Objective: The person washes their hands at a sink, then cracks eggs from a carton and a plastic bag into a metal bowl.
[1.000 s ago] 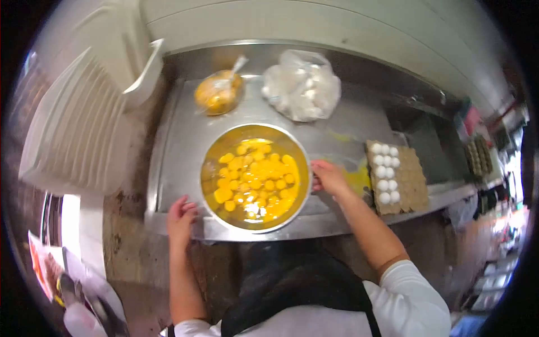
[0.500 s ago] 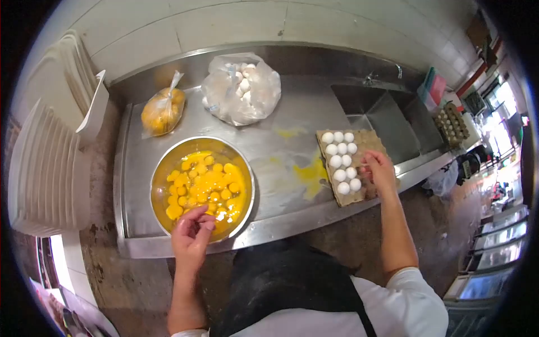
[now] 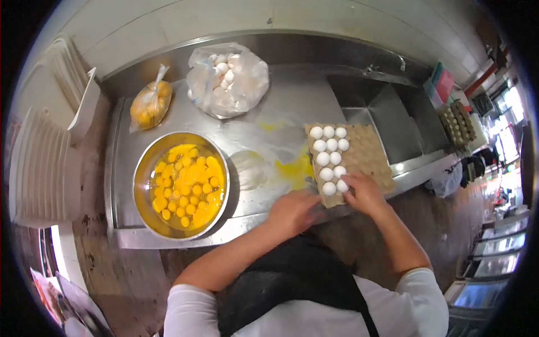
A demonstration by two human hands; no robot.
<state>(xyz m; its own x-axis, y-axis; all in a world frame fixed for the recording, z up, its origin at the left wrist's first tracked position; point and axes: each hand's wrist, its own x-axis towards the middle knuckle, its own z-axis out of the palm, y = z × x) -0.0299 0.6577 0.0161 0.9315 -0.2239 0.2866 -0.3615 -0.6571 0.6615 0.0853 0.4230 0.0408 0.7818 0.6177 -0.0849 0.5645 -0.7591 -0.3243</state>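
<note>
A cardboard egg tray (image 3: 368,151) lies on the steel counter, with white eggs (image 3: 322,159) in its left part. My right hand (image 3: 362,192) is at the tray's front edge, its fingers closed round an egg (image 3: 342,185) in the front row. Blurred by motion, my left hand (image 3: 296,210) is just left of the tray's front corner; its fingers cannot be made out. On the left stands a metal bowl (image 3: 141,209) with many cracked eggs, whose yolks (image 3: 188,185) are whole or run together.
Behind the bowl are a knotted bag of orange-yellow contents (image 3: 151,105) and a plastic bag of eggshells (image 3: 227,84). Spilled yolk (image 3: 293,171) lies beside the tray. A sink (image 3: 393,121) is behind right; stacked white trays (image 3: 45,174) stand left. More egg cartons (image 3: 457,124) are far right.
My left hand has moved right, from over the bowl to beside the egg tray. My right hand has come down and left onto a front egg. The view has shifted slightly.
</note>
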